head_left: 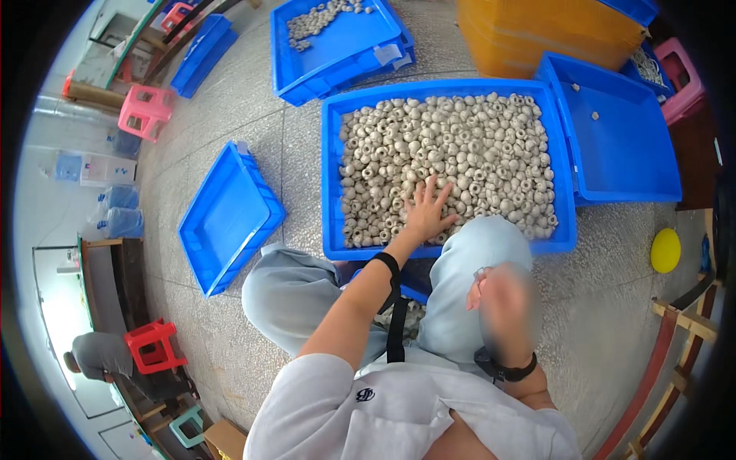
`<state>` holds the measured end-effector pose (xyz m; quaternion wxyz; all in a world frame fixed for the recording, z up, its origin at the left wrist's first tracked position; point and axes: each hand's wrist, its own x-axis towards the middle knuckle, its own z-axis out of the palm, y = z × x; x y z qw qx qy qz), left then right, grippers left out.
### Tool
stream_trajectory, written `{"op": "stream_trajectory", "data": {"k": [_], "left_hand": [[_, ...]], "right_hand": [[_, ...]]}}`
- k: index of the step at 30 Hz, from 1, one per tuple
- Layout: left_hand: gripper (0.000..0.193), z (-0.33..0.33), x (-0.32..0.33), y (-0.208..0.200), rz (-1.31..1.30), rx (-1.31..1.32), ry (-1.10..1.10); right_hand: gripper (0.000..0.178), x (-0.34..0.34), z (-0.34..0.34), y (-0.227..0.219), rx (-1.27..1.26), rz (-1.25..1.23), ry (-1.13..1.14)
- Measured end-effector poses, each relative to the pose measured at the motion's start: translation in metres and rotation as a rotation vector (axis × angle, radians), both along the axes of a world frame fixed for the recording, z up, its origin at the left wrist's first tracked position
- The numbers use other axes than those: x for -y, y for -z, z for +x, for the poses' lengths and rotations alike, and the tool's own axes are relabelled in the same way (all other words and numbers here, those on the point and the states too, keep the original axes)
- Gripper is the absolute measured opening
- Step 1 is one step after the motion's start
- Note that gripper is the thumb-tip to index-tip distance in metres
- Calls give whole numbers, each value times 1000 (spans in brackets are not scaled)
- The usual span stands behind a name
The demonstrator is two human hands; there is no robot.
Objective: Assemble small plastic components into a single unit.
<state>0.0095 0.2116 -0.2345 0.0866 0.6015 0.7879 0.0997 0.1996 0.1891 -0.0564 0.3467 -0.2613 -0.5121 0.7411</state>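
Observation:
A large blue plastic tray [332, 192] full of small round beige pieces [460, 153], many with a hole in them, lies in front of my knees. My left hand [431, 213] reaches over the near side of the tray with its fingers spread, resting on the pieces. Above my right knee, my right hand [502, 299] is raised and bent back toward me. It is mostly blurred, so I cannot make out its fingers or whether it holds anything. Between my legs, more beige pieces [412, 318] show in part beside a blue edge.
An empty-looking blue tray [230, 218] lies at left. Another blue tray [337, 54] at the back holds some pieces; one at right [625, 130] holds a few. A yellow container [544, 34], pink stool [146, 111] and yellow round object [665, 251] stand around. A person [115, 360] bends at far left.

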Motion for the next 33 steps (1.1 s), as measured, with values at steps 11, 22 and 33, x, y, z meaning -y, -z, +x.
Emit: {"op": "stream_trajectory", "data": {"k": [11, 22, 33], "left_hand": [[49, 1, 24, 26, -121, 107, -1], [52, -7, 42, 26, -332, 285, -138], [13, -33, 42, 19, 365, 1520, -755]], "right_hand": [[14, 4, -6, 10, -13, 167, 75], [16, 15, -19, 10, -1, 159, 135], [22, 19, -32, 9, 75, 188, 139]]}}
